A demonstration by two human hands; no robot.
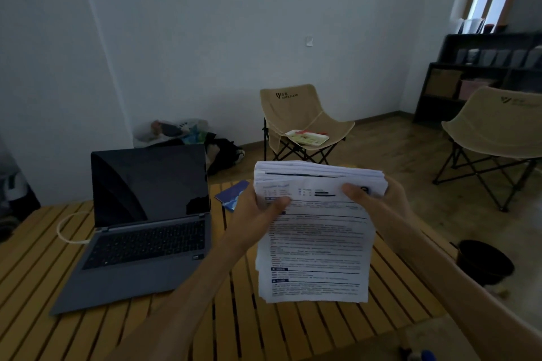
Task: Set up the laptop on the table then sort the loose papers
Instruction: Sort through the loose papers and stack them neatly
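Both hands are holding a thick stack of papers [315, 231] upright above the right part of the slatted wooden table [44, 267]. The left hand [258, 208] is gripping the stack's upper left edge, its thumb lying across the printed front sheet and its fingers hidden behind. The right hand [378, 196] is gripping the upper right corner the same way, thumb on the front, fingers curling round the back. The top edge of the stack is fanning out slightly, and the lower edge is hanging just above the table slats; whether it is touching them I cannot tell.

The laptop [146, 226] is sitting open on the left part of the table, its screen dark and lid tilting back. A white cable [69, 228] is looping just left of it. A blue card or booklet [231, 193] is lying on the table's far edge, between the laptop screen and the left hand.

On the floor beyond, two beige folding chairs [302, 120] are standing, the far one carrying a white tray [306, 138]. A dark round bin [484, 261] is sitting to the right of the table.
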